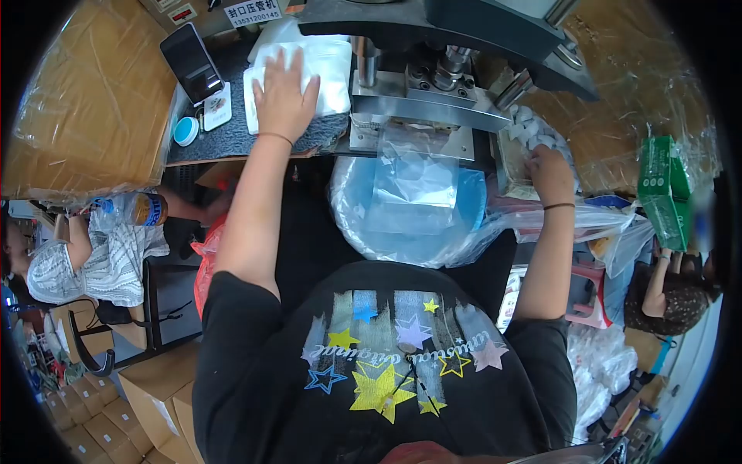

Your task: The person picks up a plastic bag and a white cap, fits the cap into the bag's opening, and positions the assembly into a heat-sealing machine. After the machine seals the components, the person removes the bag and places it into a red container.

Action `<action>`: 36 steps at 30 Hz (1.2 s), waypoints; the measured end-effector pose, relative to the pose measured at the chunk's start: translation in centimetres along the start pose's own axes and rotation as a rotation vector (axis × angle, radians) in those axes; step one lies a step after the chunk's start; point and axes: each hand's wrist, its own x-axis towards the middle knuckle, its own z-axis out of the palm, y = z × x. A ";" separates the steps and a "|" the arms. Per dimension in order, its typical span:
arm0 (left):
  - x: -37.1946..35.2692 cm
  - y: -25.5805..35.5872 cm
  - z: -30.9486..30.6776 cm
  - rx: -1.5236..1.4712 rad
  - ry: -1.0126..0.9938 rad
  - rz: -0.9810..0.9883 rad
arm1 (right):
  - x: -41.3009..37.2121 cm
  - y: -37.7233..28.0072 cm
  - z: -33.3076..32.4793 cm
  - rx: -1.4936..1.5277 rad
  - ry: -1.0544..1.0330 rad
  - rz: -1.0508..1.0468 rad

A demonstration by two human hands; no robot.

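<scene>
Your left hand (284, 97) is spread open, palm down, on white plastic bags (334, 76) at the far left; light, even pressure should stop them sliding. Your right hand (552, 176) curls at small white pieces (532, 127) right of the metal press (429, 108); whether it grips one, you cannot tell. Pinching singly, fingers clear of the press, seems wise. Grey cloth covers the desk (318, 141), with a phone (190, 62) propped up. Large cardboard boxes (93, 100) and two seated-height co-workers (86, 267) flank you.
</scene>
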 end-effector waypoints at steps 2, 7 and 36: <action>0.0 -2.5 0.3 0.163 -0.243 0.065 | 0.2 0.0 0.1 0.040 0.036 0.004; -0.8 -3.9 -1.3 0.218 -0.211 0.147 | -1.3 -0.7 0.4 0.160 0.228 0.010; -13.1 13.9 -8.7 -1.842 -1.228 -0.371 | -3.8 -14.2 -8.5 0.777 -0.176 -0.632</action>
